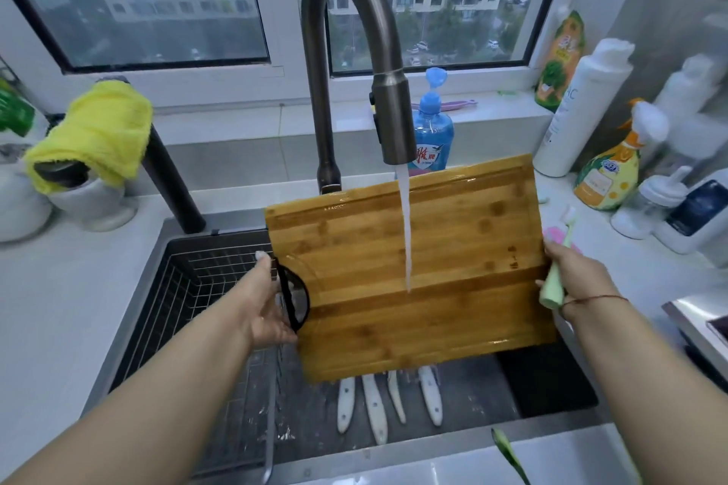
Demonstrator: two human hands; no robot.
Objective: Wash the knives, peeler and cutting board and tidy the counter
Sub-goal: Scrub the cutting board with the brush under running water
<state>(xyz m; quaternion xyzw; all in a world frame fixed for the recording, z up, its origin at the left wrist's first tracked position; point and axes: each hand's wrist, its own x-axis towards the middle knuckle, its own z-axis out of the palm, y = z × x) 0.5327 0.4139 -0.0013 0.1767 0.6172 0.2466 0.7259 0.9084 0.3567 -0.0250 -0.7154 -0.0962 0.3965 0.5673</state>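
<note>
Over the sink, both hands grip the wet board: left hand its ring, right hand with a brush. Slippage likely; knives underneath.

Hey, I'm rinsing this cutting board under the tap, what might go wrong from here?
The wet cutting board may slip: your left hand holds only its edge, while your right hand also grips a brush. The white-handled knives lie right beneath it in the sink, so a drop could strike them.
</note>
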